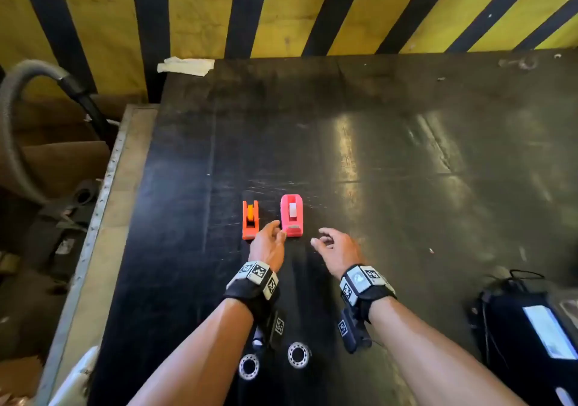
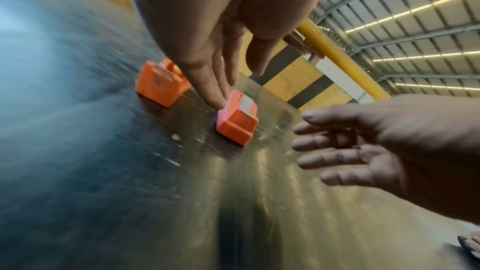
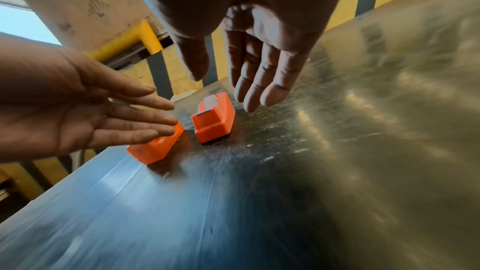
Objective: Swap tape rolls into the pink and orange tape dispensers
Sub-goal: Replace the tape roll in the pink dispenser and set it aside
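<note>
Both dispensers sit side by side on the black table [image 1: 406, 155], just past my fingertips, with a narrow gap between them. The orange dispenser [image 1: 250, 220] is at 11 o'clock from my left hand [image 1: 267, 246]; the pink dispenser [image 1: 291, 215] is at 1 o'clock from it and at 10 o'clock from my right hand [image 1: 337, 247]. Each one's long axis runs from 6 to 12 o'clock, straight away from me, with the low cutter end toward me and the roll end away. An orange roll [image 1: 250, 210] stands in the orange one, a pale roll [image 1: 292, 210] in the pink one.

My left hand is released, fingers straight, its fingertips [image 2: 217, 98] at the pink dispenser's near left corner; I cannot tell if they touch it. My right hand is released too, fingers loosely bent, holding nothing, near the pink dispenser but apart from it. 2 metal rings [image 1: 299, 355] lie on the table at 6 o'clock from my wrists.
</note>
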`<move>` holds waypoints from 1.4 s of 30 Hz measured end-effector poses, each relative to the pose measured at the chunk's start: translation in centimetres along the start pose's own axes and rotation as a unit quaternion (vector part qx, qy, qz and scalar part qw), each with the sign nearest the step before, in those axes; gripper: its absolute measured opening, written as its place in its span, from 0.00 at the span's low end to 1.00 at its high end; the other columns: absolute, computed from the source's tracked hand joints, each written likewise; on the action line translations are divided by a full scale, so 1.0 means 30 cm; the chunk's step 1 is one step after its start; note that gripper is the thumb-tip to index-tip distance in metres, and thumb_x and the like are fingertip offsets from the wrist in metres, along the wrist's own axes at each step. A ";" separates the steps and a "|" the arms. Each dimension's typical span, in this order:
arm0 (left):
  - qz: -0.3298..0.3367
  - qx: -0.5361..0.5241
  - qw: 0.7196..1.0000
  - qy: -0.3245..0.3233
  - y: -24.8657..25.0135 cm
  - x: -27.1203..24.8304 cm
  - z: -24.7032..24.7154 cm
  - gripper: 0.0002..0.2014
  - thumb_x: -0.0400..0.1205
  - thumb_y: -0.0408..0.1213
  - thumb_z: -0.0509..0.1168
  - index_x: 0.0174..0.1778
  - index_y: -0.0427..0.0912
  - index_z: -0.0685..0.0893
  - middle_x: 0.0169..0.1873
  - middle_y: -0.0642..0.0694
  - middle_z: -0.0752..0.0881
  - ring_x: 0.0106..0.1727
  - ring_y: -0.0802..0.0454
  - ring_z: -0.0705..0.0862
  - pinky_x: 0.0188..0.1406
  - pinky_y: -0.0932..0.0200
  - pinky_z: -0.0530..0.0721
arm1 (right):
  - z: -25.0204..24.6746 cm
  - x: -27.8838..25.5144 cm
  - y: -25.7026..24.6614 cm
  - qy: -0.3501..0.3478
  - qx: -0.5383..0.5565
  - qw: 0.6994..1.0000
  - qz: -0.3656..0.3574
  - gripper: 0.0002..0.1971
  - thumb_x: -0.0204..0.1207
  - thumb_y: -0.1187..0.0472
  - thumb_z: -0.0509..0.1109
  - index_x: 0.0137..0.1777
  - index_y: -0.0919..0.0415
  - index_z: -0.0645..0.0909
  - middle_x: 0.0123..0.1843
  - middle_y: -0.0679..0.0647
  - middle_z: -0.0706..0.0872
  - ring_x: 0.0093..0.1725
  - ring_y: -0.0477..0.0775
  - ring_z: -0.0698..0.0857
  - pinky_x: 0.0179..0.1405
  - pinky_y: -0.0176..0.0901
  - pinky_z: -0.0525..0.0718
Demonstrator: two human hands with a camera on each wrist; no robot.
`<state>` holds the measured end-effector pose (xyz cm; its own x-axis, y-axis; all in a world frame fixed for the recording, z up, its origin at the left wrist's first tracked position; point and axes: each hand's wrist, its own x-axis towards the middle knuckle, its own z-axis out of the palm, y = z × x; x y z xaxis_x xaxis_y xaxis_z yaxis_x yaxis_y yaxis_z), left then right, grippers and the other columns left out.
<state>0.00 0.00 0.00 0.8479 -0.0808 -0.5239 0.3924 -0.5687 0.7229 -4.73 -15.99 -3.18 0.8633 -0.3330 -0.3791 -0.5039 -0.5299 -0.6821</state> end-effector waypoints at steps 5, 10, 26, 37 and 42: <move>0.001 0.021 1.000 0.015 0.014 0.114 0.058 0.22 0.91 0.36 0.55 0.82 0.40 0.71 0.79 0.37 0.77 0.79 0.41 0.76 0.78 0.54 0.70 | 0.028 0.140 -0.031 0.010 0.037 0.999 0.021 0.21 0.77 0.51 0.72 0.69 0.56 0.83 0.56 0.53 0.92 0.54 0.53 0.90 0.62 0.45 0.84; 0.045 0.083 0.993 0.076 0.000 0.165 0.074 0.19 0.90 0.32 0.57 0.77 0.36 0.78 0.82 0.30 0.69 0.86 0.35 0.61 0.79 0.62 0.49 | 0.062 0.218 -0.035 -0.005 0.038 0.999 0.015 0.21 0.77 0.53 0.72 0.69 0.53 0.83 0.58 0.52 0.92 0.57 0.53 0.89 0.65 0.48 0.84; 0.028 -0.109 0.991 0.070 -0.090 0.200 0.124 0.19 0.81 0.26 0.70 0.64 0.50 0.89 0.57 0.53 0.89 0.58 0.57 0.87 0.65 0.60 0.84 | 0.077 0.201 0.035 0.025 0.120 0.992 0.004 0.19 0.72 0.57 0.80 0.64 0.55 0.87 0.52 0.53 0.92 0.41 0.48 0.89 0.48 0.54 0.92; 0.001 -0.106 0.991 0.084 -0.222 -0.051 0.137 0.19 0.79 0.30 0.75 0.63 0.52 0.89 0.40 0.53 0.93 0.42 0.56 0.92 0.52 0.51 0.92 | 0.119 -0.064 0.137 0.031 0.156 0.987 0.012 0.19 0.67 0.58 0.82 0.59 0.53 0.89 0.48 0.50 0.93 0.46 0.52 0.92 0.54 0.57 0.91; 0.006 -0.088 0.993 0.077 -0.298 -0.159 0.144 0.18 0.79 0.32 0.75 0.63 0.51 0.88 0.39 0.54 0.93 0.41 0.61 0.91 0.48 0.60 0.91 | 0.154 -0.183 0.190 0.029 0.157 0.987 0.021 0.19 0.66 0.57 0.82 0.58 0.53 0.89 0.45 0.48 0.92 0.41 0.49 0.90 0.53 0.58 0.91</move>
<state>-9.09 1.94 -5.90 0.8921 0.0465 -0.4495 0.4264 -0.4162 0.8031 -12.22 -13.56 -7.87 0.8340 -0.3991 -0.3810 -0.4989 -0.2506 -0.8296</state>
